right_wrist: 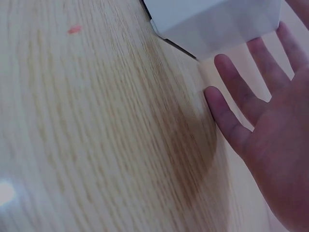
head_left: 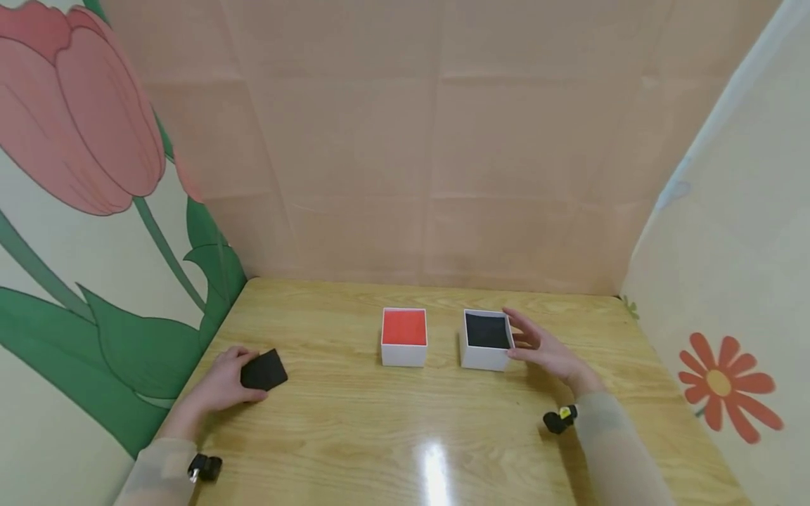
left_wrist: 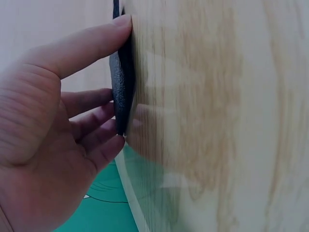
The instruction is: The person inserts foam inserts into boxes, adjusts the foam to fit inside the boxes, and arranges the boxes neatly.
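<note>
My left hand (head_left: 221, 379) holds a thin black square piece (head_left: 264, 370) low over the table at the left. Seen edge-on in the left wrist view, the black piece (left_wrist: 123, 82) lies between the thumb and the fingers. On the right, my right hand (head_left: 550, 355) rests at the right side of a white box (head_left: 484, 358) lined with black (head_left: 487, 330). Its index finger is at the far corner and its thumb at the near one. In the right wrist view the fingers (right_wrist: 236, 92) are spread, fairly straight, beside the white wall (right_wrist: 217, 29).
A second white box (head_left: 403, 356) with a bright red inside (head_left: 405, 327) stands left of the black-lined one. Both are on the wood-grain table (head_left: 354, 436). A pinkish cloth (head_left: 380, 140) hangs behind, with flower-printed sheets on both sides.
</note>
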Demonstrator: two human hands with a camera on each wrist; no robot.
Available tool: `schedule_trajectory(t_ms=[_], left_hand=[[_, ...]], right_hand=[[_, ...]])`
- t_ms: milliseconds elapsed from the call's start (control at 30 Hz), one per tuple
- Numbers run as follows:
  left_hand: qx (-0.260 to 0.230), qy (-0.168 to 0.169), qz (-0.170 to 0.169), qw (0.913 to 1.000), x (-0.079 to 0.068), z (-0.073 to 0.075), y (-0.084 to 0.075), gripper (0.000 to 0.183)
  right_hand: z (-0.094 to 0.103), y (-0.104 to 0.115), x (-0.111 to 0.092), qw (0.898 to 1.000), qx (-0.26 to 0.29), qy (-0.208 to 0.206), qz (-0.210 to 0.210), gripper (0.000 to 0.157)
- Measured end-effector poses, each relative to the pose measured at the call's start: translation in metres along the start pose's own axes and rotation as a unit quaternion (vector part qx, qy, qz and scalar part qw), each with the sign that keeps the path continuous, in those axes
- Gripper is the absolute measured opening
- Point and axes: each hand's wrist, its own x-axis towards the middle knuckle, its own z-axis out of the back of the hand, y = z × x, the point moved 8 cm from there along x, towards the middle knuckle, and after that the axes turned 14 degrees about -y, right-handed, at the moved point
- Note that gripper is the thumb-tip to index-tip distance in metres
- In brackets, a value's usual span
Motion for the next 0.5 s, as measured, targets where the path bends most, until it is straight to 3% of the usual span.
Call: schedule_trajectory(t_ms=[500], left_hand=[[-0.03, 0.041, 0.031, 0.9982, 0.0063, 0.0058, -0.0016, 0.087]], right_hand=[[-0.0014, -0.0013, -0.0033, 1.0, 0.005, -0.009, -0.008, 0.089]])
